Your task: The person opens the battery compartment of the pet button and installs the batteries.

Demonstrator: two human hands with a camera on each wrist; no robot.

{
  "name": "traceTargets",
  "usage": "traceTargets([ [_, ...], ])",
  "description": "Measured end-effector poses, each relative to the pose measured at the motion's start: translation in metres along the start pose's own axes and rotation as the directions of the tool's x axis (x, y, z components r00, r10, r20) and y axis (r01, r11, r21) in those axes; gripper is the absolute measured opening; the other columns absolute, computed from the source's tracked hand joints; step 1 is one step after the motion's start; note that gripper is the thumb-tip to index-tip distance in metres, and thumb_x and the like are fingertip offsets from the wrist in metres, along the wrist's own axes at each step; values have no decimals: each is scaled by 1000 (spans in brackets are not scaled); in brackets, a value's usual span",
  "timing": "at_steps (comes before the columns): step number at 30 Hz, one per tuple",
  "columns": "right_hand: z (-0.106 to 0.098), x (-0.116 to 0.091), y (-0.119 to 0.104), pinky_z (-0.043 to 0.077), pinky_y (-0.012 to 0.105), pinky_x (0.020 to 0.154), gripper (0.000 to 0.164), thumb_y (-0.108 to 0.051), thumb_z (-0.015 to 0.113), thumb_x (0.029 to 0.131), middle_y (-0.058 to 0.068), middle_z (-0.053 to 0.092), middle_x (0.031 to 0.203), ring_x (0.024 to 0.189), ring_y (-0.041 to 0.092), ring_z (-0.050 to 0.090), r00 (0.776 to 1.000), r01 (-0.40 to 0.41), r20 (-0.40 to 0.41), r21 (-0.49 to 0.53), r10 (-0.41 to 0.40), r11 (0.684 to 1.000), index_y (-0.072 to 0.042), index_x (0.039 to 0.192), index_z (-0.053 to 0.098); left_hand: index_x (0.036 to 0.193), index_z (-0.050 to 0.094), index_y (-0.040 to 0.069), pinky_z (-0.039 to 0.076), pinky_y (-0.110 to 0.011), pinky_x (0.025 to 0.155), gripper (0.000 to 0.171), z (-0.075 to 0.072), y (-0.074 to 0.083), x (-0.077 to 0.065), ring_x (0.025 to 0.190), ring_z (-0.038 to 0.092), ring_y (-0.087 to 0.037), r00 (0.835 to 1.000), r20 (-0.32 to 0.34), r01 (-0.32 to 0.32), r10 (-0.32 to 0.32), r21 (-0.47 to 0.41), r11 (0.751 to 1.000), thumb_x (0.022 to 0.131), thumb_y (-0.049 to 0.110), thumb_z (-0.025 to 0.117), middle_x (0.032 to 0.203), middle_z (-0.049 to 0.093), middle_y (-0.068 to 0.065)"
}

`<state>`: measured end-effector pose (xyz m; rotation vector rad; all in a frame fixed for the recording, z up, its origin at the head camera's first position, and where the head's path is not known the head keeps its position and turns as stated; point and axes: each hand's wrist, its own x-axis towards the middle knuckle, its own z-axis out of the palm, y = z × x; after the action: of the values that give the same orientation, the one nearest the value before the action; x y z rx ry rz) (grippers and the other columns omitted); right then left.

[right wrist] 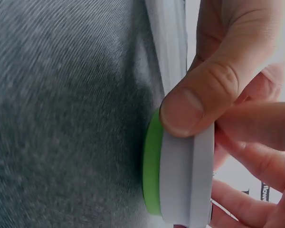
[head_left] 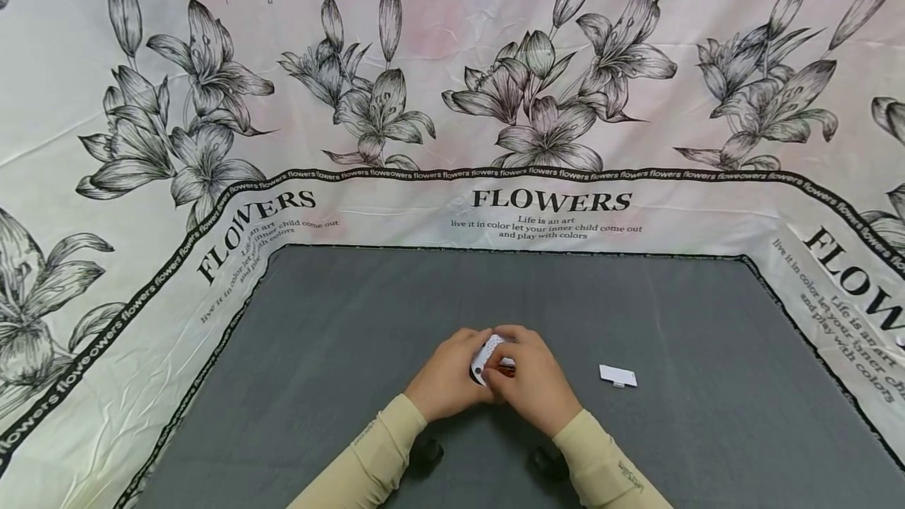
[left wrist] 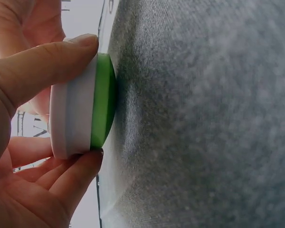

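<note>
Both hands meet around a small rounded device (head_left: 486, 356), white with a dotted top and a black spot. In the left wrist view its white wall (left wrist: 73, 118) sits over a green base (left wrist: 103, 99), close to the cloth. My left hand (head_left: 451, 375) holds it between thumb and fingers at its side. The thumb of my right hand (head_left: 535, 383) presses the rim in the right wrist view, while its curled fingers reach over the top. Something reddish-brown shows beneath the right fingers; its kind is hidden. To the right lies a white rectangular piece (head_left: 618, 375) with a small tab.
A dark grey cloth (head_left: 339, 320) covers the table. White fabric printed with flowers and lettering (head_left: 551, 200) rises behind it and along both sides. Dark rounded things (head_left: 426, 454) show by the wrists.
</note>
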<state>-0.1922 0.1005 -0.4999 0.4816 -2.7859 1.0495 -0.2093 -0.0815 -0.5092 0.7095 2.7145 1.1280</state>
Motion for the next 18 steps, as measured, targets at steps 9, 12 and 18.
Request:
traceTargets([
  [9,-3,0,-5,56,55,102,20,-15,90,87,12,68,146,138,38,61,996,-88,-25,34,89,996,-25,75,78,164,46,7,58,-28,93,98,0,3,0,115,65,-17,1000,-20,8,-8,15,1000,84,33,95,150,62,-8],
  [12,-5,0,-5,57,56,100,24,-16,91,85,13,69,145,134,39,64,995,-95,-39,12,96,995,-25,71,75,165,46,8,57,-27,93,99,0,4,0,115,66,-17,1000,-17,1,0,36,999,83,34,96,150,62,-7],
  [18,-8,1,-4,59,55,96,27,-18,91,87,14,71,143,129,40,69,993,-108,-42,2,108,994,-25,70,72,164,47,8,57,-30,94,99,-3,6,-1,121,66,-20,1000,-1,12,-12,36,999,83,37,97,154,61,-10],
])
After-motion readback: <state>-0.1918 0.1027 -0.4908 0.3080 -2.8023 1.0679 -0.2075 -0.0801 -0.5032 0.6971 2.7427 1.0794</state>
